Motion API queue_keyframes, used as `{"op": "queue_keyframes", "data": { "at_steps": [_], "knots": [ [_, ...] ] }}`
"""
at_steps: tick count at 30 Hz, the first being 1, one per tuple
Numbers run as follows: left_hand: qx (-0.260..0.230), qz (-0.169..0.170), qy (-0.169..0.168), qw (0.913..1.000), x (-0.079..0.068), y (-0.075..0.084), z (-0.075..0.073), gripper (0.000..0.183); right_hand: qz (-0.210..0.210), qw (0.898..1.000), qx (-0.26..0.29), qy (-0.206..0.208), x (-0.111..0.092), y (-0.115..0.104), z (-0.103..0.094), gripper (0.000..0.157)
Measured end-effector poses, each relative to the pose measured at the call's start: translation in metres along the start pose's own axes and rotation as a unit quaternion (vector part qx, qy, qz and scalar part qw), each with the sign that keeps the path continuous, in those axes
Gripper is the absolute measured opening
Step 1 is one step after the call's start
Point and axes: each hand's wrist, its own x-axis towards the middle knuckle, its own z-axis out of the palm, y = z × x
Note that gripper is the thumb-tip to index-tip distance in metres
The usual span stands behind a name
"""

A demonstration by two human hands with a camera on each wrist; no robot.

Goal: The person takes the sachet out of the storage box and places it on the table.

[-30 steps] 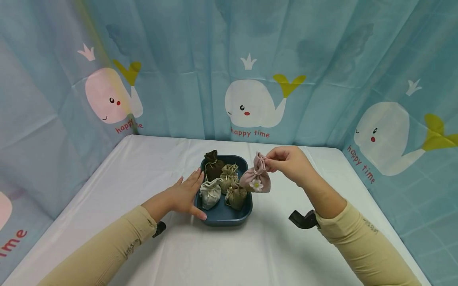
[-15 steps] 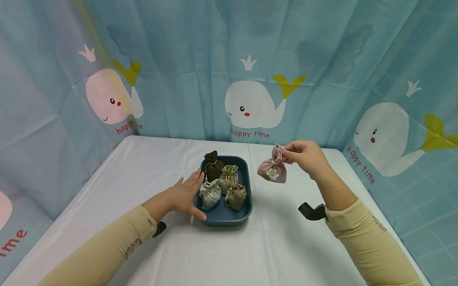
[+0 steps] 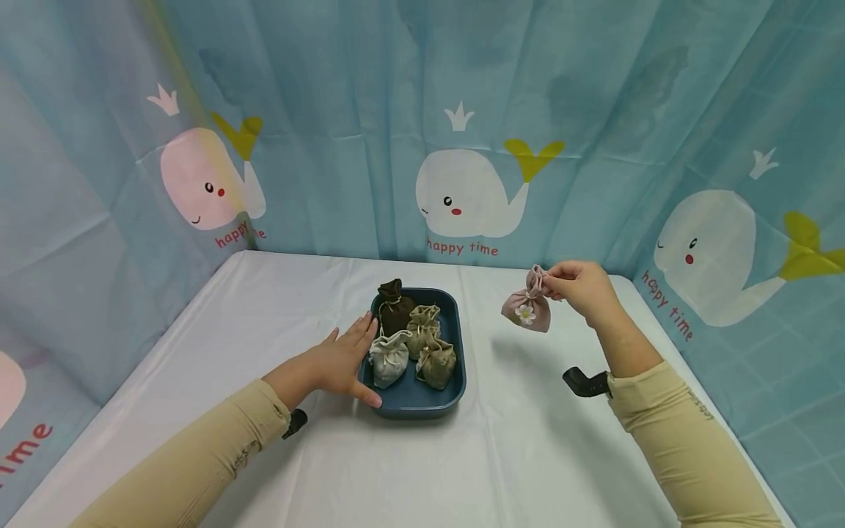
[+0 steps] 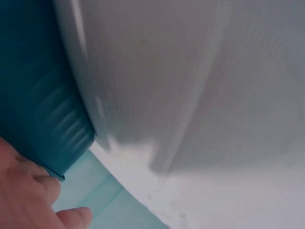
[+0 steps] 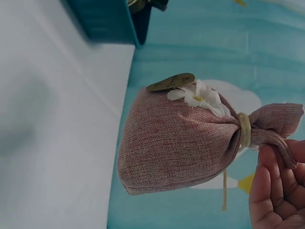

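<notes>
My right hand [image 3: 584, 290] pinches a pink drawstring pouch [image 3: 528, 306] by its gathered neck, holding it in the air right of the blue tray [image 3: 422, 411]. In the right wrist view the pouch [image 5: 181, 143] carries a white cloth flower and a small tag, with a pale cord round its neck. My left hand [image 3: 337, 363] lies with spread, straight fingers against the tray's left side. Inside the tray stand a dark brown pouch [image 3: 396, 315], a pale grey pouch [image 3: 389, 363], a tan pouch [image 3: 422, 326] and an olive-brown pouch [image 3: 436, 364].
A white cloth [image 3: 396, 477] covers the table. Behind and at both sides hangs a blue curtain [image 3: 330, 183] printed with whales. A black wrist mount [image 3: 584, 383] juts out from the right sleeve.
My right hand has carried the pink pouch from the tray's right rim up and away to the right. The left hand and the tray have stayed in place.
</notes>
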Motion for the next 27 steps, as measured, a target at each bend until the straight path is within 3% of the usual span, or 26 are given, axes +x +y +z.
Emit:
{"op": "queue_keyframes", "data": {
  "at_steps": [16,27],
  "knots": [
    [0.000,-0.004,-0.003,1.0000,0.001,0.001,-0.001,0.135,0.021,1.000,-0.012,0.003,0.004,0.025,0.002,0.022],
    [-0.002,-0.002,-0.001,1.0000,0.001,0.000,-0.001,0.137,0.059,0.998,-0.030,0.000,0.004,0.035,0.003,0.022]
  ]
}}
